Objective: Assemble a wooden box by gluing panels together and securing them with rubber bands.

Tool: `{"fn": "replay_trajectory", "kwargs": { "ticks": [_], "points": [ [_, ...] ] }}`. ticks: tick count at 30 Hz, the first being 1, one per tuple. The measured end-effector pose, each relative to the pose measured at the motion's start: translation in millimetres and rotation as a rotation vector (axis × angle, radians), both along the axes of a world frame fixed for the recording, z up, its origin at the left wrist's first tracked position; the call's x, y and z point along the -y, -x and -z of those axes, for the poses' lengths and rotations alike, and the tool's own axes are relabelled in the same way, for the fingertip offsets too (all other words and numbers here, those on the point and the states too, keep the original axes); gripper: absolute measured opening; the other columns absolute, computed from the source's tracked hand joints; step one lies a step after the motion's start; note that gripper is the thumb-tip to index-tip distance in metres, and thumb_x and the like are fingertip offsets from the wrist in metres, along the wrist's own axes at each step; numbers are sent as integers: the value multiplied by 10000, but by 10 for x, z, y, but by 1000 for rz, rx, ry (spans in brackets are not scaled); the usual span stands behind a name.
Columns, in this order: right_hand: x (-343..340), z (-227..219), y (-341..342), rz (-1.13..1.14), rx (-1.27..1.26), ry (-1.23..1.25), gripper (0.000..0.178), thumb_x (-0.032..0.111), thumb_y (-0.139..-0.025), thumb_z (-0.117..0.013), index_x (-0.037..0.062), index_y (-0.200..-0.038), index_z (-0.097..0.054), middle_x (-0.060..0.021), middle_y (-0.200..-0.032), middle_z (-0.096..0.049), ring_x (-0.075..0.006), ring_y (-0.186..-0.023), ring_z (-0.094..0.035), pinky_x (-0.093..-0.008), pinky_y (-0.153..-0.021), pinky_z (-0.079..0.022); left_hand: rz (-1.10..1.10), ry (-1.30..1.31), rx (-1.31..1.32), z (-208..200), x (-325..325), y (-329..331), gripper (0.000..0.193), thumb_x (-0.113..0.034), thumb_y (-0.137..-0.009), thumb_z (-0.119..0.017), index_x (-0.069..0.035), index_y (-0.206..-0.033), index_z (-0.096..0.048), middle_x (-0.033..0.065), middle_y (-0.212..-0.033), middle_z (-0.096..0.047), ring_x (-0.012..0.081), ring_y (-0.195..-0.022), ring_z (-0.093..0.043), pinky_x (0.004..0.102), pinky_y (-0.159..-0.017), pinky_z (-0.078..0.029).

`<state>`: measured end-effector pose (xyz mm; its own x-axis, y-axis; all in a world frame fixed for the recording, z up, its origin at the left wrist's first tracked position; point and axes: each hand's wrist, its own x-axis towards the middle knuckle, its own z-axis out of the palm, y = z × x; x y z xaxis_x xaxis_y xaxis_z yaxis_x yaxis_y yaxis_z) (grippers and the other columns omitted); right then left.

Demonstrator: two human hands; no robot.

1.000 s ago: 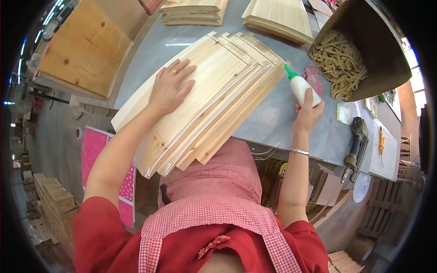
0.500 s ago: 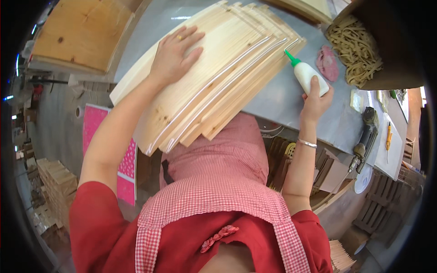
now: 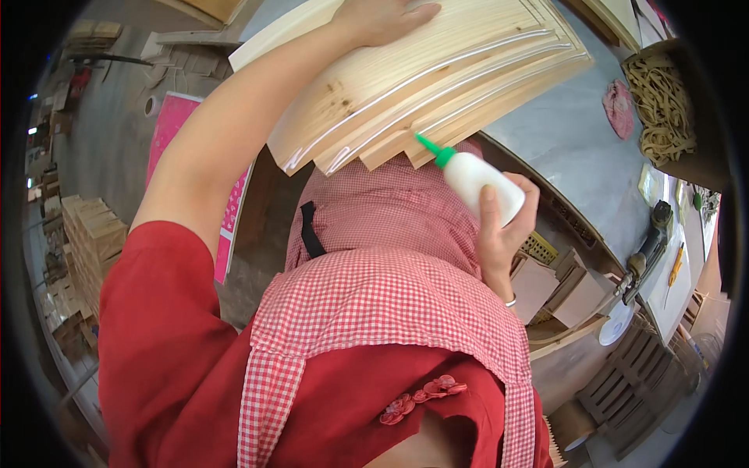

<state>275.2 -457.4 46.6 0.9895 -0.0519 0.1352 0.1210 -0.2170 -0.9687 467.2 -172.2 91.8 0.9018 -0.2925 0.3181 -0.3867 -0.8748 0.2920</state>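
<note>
A fanned stack of pale wooden boards (image 3: 367,82) lies on the metal table, its near ends jutting over the table edge by my apron. White glue lines run along the exposed, stepped edges of the boards. My left hand (image 3: 382,19) rests flat on the top board, partly cut off by the upper border of the view. In my right hand (image 3: 507,226) is a white glue bottle (image 3: 480,183) with a green nozzle, tilted so the tip touches or nearly touches the lowest exposed board near its close end.
On the metal table (image 3: 546,144) lie a pink cloth (image 3: 618,109) and, farther right, a box of tan strips (image 3: 659,109). A power screwdriver (image 3: 651,242) and an orange-handled tool (image 3: 676,264) sit at the right. Stacked wood pieces (image 3: 92,234) stand at the left.
My right hand has brought the glue bottle leftward and nearer along the boards, from their far right end. A glue line now runs along the lower board. The view has shifted.
</note>
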Motion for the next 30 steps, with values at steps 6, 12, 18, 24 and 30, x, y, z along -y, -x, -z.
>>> {"fn": "replay_trajectory", "kwargs": {
  "ticks": [6, 12, 18, 24, 30],
  "points": [
    [-93, -47, 282, -212, -62, 55, 386, 186, -878, -738, -10, -1126, -516, -92, -926, -616, -143, -795, -589, -280, -691, -487, 1, 5, -4, -20, 8, 80, 449, -358, -946, -551, -101, -1309, -606, 175, -1419, -526, 355, -1325, -469, 461, -1085, -369],
    [-189, -21, 269, -139, -74, -38, 389, 193, -887, -733, -5, -1139, -513, -100, -941, -618, -151, -813, -599, -287, -699, -497, 16, 18, 32, 49, -55, 35, 447, -356, -943, -554, -90, -1298, -609, 185, -1399, -538, 373, -1291, -498, 452, -1073, -393],
    [-200, -88, 147, -253, -192, -78, 383, 215, -887, -721, 3, -1142, -529, -83, -996, -597, -139, -867, -573, -289, -750, -484, -106, 349, 162, -173, -452, 226, 367, -161, -863, -706, -36, -1202, -642, 162, -1250, -629, 287, -1183, -580, 388, -999, -465],
    [222, -16, -218, 29, -79, -373, 394, 305, -927, -664, 13, -1146, -515, -44, -943, -576, -100, -767, -521, -240, -647, -426, -955, 1379, 298, 314, -1890, 1682, 186, -209, -939, -642, -41, -1012, -672, 46, -953, -678, 160, -880, -615, 293, -822, -494],
    [587, -269, -730, 268, -41, -437, 373, 343, -959, -617, 29, -1129, -509, -54, -821, -584, -95, -553, -505, -219, -463, -375, -438, 2356, -576, 850, -164, 2271, 546, -391, -1032, -384, -74, -1476, -390, 157, -1501, -439, 351, -1347, -448, 513, -1150, -350]
  ]
}}
